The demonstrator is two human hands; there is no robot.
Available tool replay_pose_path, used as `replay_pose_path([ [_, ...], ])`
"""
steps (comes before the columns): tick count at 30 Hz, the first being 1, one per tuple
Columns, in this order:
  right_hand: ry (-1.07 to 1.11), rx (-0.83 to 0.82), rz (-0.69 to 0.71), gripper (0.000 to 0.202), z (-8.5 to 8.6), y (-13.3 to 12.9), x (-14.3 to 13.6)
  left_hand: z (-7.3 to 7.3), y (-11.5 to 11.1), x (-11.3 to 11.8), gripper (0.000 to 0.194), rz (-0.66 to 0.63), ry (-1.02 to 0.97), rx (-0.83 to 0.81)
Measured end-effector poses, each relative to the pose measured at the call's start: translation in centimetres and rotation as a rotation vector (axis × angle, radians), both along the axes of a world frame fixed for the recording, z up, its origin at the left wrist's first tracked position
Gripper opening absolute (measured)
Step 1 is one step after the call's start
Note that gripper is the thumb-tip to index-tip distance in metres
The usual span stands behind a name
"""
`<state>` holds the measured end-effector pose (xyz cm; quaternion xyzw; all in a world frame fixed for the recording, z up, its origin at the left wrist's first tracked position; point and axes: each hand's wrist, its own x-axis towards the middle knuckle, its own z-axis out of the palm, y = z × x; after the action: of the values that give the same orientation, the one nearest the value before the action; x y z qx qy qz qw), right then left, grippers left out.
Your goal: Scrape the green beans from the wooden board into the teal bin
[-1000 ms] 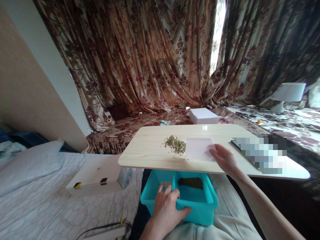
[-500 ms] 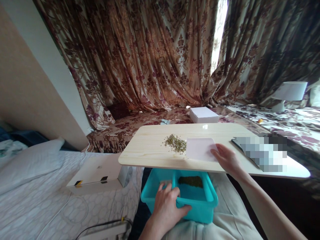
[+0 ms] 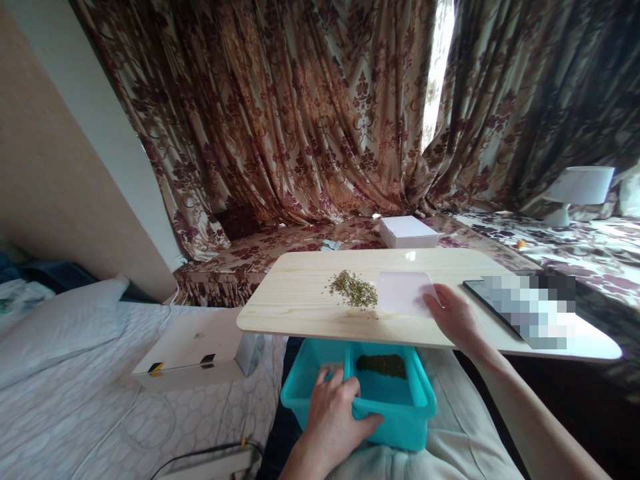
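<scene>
My right hand (image 3: 455, 317) pinches the right edge of a thin translucent sheet (image 3: 403, 293) on the light wooden board (image 3: 285, 293). Against the sheet's left edge lies a loose pile of small greenish-brown grains (image 3: 353, 289). Below the board's front edge, a turquoise divided bin (image 3: 395, 427) rests on the lap. My left hand (image 3: 337, 413) grips its near rim and divider, with the thumb outside. Dark grains (image 3: 383, 365) lie in the bin's right compartment; something pale sits in the left one, partly behind my fingers.
A dark-edged tablet-like device (image 3: 493, 307), partly pixelated, lies on the board's right side. Behind the board is a white box (image 3: 407, 230). Another white box (image 3: 195, 343) rests on the bed at left, near cables. A lamp (image 3: 583, 187) stands far right.
The sheet in my right hand has shifted slightly right and back, and the right edge of the pile now reaches a little further right. My left hand keeps its hold on the bin.
</scene>
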<state>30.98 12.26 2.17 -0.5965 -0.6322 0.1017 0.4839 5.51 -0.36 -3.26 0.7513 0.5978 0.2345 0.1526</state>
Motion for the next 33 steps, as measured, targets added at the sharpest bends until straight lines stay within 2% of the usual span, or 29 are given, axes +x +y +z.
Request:
replay_pose_path([
  [4,0.133,-0.026,0.067,0.013,-0.6,-0.8,0.9,-0.2,-0.1,0.0,0.029,0.007,-0.002,-0.001],
  [8,0.223,-0.093,0.122,0.012,-0.9,-1.5,0.6,-0.3,-0.1,-0.1,0.029,0.007,0.005,0.001],
  [12,0.295,-0.087,0.099,0.012,-1.1,-0.8,0.1,-0.4,0.0,-0.1,0.030,0.002,0.011,0.005],
  [16,0.309,-0.060,0.071,0.009,-1.7,0.3,-0.1,-0.5,0.1,-0.1,0.030,0.008,0.011,0.007],
  [20,0.323,-0.067,0.106,0.010,-2.2,0.6,-0.4,-0.6,0.0,-0.1,0.030,0.012,0.012,-0.002],
  [33,0.355,-0.084,0.175,0.014,-2.0,1.0,-1.7,-0.4,0.0,-0.2,0.029,0.010,0.025,-0.020],
])
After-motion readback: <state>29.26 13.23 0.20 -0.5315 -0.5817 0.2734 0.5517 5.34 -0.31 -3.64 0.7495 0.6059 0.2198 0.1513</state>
